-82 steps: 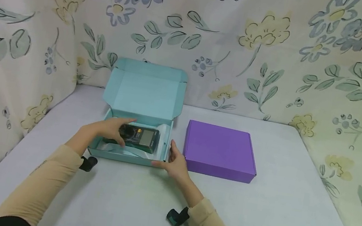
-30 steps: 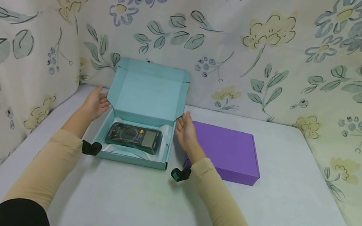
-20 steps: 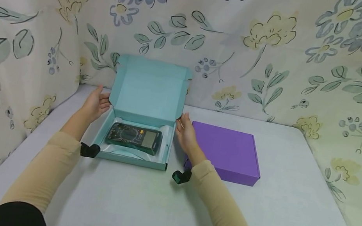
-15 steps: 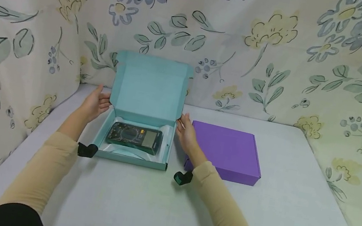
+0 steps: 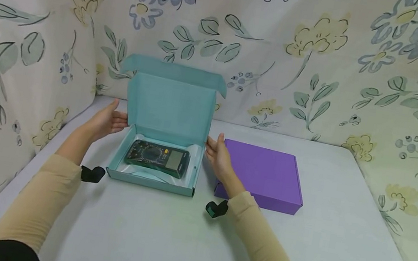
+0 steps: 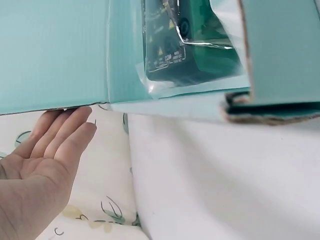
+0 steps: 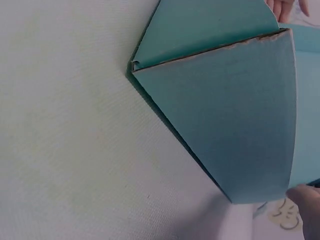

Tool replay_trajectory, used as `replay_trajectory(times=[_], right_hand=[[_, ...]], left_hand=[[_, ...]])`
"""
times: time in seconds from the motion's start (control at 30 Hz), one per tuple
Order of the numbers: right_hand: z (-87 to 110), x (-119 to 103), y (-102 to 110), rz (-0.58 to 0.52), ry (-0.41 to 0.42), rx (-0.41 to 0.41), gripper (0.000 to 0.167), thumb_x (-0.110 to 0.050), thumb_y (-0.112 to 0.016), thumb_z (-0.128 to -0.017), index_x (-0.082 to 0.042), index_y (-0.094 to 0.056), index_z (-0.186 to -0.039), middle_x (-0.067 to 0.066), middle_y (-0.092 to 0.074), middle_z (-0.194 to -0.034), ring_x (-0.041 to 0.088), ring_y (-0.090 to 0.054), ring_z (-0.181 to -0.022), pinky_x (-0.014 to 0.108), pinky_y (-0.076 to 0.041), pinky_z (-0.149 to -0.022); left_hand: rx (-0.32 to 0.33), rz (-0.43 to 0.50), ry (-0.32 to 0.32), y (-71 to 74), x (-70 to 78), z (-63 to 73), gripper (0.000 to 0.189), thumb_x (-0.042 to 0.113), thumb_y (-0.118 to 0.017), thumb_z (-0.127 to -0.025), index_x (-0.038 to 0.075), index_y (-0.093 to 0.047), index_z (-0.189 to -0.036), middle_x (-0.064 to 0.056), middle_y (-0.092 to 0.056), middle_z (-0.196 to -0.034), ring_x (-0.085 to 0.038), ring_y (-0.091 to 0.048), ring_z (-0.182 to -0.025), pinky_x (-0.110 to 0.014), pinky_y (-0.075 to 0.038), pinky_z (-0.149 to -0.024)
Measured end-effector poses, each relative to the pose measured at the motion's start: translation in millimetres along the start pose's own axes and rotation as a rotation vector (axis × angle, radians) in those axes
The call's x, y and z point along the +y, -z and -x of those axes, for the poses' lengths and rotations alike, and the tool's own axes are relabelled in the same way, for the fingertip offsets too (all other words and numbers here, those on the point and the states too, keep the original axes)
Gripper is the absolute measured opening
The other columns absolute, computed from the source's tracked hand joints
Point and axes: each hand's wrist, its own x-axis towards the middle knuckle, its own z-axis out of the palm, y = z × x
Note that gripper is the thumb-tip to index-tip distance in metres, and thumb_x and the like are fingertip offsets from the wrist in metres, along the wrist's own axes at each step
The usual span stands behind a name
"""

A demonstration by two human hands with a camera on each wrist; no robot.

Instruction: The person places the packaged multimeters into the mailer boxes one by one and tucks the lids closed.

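A teal cardboard box lies on the table with its lid raised, the front flap bending forward. Inside, a dark multimeter in clear plastic wrap rests on white padding; its lower end shows in the left wrist view. My left hand has its fingers extended, their tips behind the lid's left edge near the hinge. At the opposite edge, my right hand has its fingertips beside the lid's lower right corner. Most of the right hand falls outside the right wrist view.
A closed purple box sits right of the teal box, partly behind the right forearm. White cloth covers the table. A floral curtain hangs just behind. Black wrist cameras are strapped to both arms.
My left hand has left the multimeter and my right hand the box's front corner; both moved back to the lid's sides. The lid has tilted forward, and its front flap now bends forward.
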Motion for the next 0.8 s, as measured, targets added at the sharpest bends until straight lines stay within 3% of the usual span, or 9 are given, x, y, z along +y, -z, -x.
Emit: replay_trajectory(times=[0.13,0.23,0.33,0.43,0.53,0.63,0.8], right_hand=[[3.7,-1.4,0.6,0.010,-0.012,-0.009,0.077,-0.050,-0.006,-0.104,0.013,-0.020,-0.147,0.026,-0.019,-0.156,0.034,-0.021,-0.144,0.039,-0.020,-0.117],[7.3,-1.9,1.3,0.017,-0.038,-0.004,0.078,-0.049,-0.006,-0.104,0.014,-0.021,-0.147,0.027,-0.019,-0.155,0.034,-0.021,-0.144,0.039,-0.020,-0.117],[10.7,-2.6,1.7,0.044,-0.062,-0.006,0.079,-0.049,-0.005,-0.104,0.015,-0.023,-0.146,0.028,-0.020,-0.155,0.034,-0.020,-0.144,0.039,-0.020,-0.117],[12.7,-4.1,1.9,0.085,-0.067,-0.021,0.079,-0.050,-0.005,-0.104,0.015,-0.024,-0.145,0.028,-0.021,-0.154,0.034,-0.020,-0.144,0.040,-0.020,-0.117],[14.4,-6.1,1.4,0.117,-0.073,-0.032,0.080,-0.051,-0.005,-0.104,0.015,-0.024,-0.145,0.027,-0.021,-0.154,0.034,-0.020,-0.144,0.040,-0.019,-0.117],[15.8,-7.6,0.7,0.143,-0.086,-0.043,0.081,-0.051,-0.005,-0.104,0.015,-0.024,-0.146,0.026,-0.021,-0.155,0.034,-0.020,-0.144,0.041,-0.019,-0.117],[17.2,-8.8,-0.4,0.191,-0.108,-0.071,0.080,-0.052,-0.005,-0.103,0.011,-0.021,-0.148,0.023,-0.018,-0.157,0.031,-0.018,-0.145,0.041,-0.019,-0.117]], left_hand=[[-0.035,-0.026,0.014,4.6,-3.9,2.2,0.094,0.061,-0.003,-0.098,-0.018,-0.009,-0.146,-0.037,-0.017,-0.152,-0.043,-0.020,-0.142,-0.046,-0.017,-0.116],[-0.066,-0.070,0.020,9.5,-8.1,3.5,0.098,0.064,-0.003,-0.096,-0.020,-0.011,-0.145,-0.039,-0.020,-0.150,-0.042,-0.030,-0.138,-0.043,-0.024,-0.115],[-0.094,-0.123,0.024,13.2,-11.7,4.8,0.102,0.067,-0.006,-0.095,-0.021,-0.015,-0.144,-0.040,-0.024,-0.148,-0.028,-0.049,-0.126,-0.033,-0.037,-0.109],[-0.105,-0.166,0.020,14.2,-13.0,5.9,0.102,0.068,-0.009,-0.095,-0.021,-0.017,-0.144,-0.040,-0.027,-0.146,-0.016,-0.055,-0.114,-0.029,-0.043,-0.103],[-0.103,-0.179,0.022,12.6,-12.5,7.0,0.100,0.067,-0.011,-0.096,-0.021,-0.019,-0.143,-0.041,-0.028,-0.145,-0.028,-0.053,-0.122,-0.038,-0.037,-0.109],[-0.114,-0.183,0.022,10.9,-11.7,8.4,0.096,0.062,-0.009,-0.098,-0.023,-0.018,-0.142,-0.043,-0.027,-0.144,-0.045,-0.039,-0.132,-0.049,-0.028,-0.112],[-0.140,-0.161,0.027,9.9,-10.7,11.3,0.095,0.061,-0.007,-0.099,-0.023,-0.014,-0.143,-0.044,-0.023,-0.145,-0.052,-0.027,-0.136,-0.053,-0.021,-0.113]])
